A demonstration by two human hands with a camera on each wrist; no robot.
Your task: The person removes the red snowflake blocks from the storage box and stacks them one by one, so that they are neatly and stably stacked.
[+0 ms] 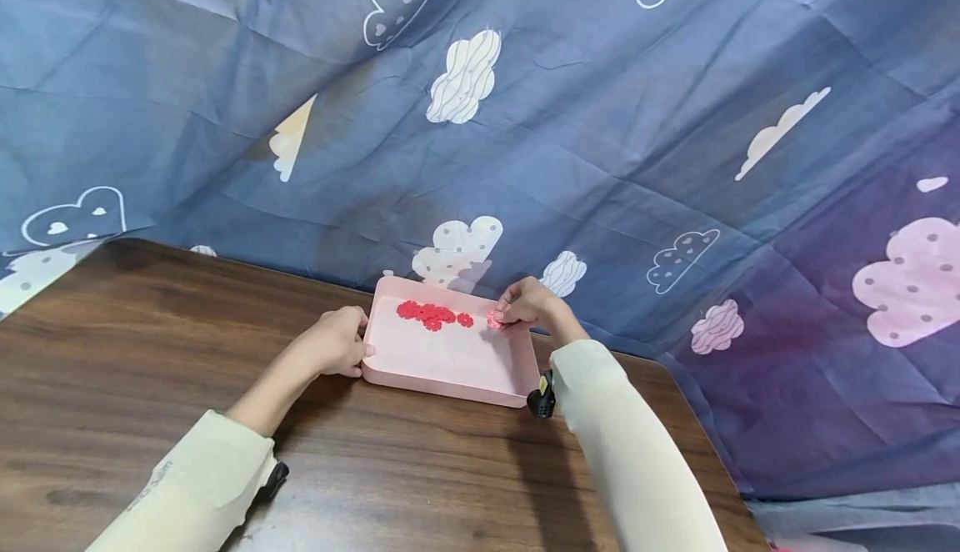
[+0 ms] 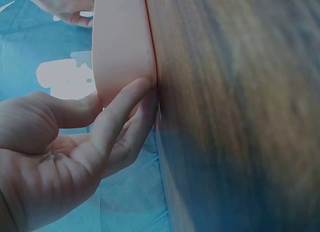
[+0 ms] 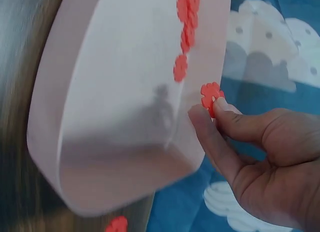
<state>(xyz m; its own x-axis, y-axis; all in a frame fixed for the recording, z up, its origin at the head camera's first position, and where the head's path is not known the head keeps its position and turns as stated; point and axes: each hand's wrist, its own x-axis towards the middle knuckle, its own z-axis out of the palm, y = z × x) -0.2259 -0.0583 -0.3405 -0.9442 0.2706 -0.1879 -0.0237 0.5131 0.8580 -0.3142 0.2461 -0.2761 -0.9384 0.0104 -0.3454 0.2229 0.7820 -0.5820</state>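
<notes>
A shallow pink tray (image 1: 450,360) stands on the wooden table, with several red flower-shaped pieces (image 1: 431,314) lying along its far side. At the tray's left end my left hand (image 1: 337,342) grips the wall; in the left wrist view the thumb of that hand (image 2: 65,137) is on the rim and the fingers lie low on the outside. Over the tray's far right part, my right hand (image 1: 528,306) pinches one red piece (image 3: 212,97) between thumb and finger. The right wrist view shows this hand (image 3: 270,162) holding the piece above the rim.
Another red piece (image 3: 117,224) lies on the table outside the tray's right end. Behind the table hangs a blue cloth (image 1: 360,160) with cloud prints, touching its back edge. Dark wooden tabletop (image 1: 187,352) extends left and in front of the tray.
</notes>
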